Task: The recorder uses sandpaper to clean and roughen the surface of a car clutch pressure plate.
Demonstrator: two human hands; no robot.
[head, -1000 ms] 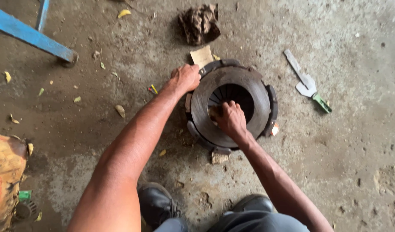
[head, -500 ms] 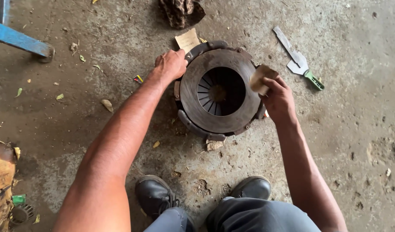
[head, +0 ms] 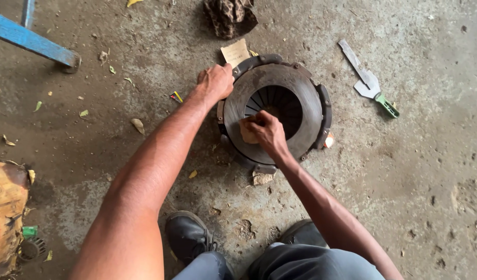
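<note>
**Clutch plate on concrete floor**

Rust-brown round clutch pressure plate with dark finned centre lies flat on the stained concrete floor. Left hand grips its rim at ten o'clock; right hand, closed on a small tan pad, presses at seven o'clock. A green-handled scraper lies at two o'clock, a rag at twelve

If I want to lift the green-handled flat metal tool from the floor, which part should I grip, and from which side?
Probably the green handle of the flat metal tool, taken from above with fingers across its width. The tool lies flat on the concrete floor, apart from the round metal clutch plate, with nothing lying close around the handle. The handle is narrow, while the blade is wider and thin-edged.
</note>
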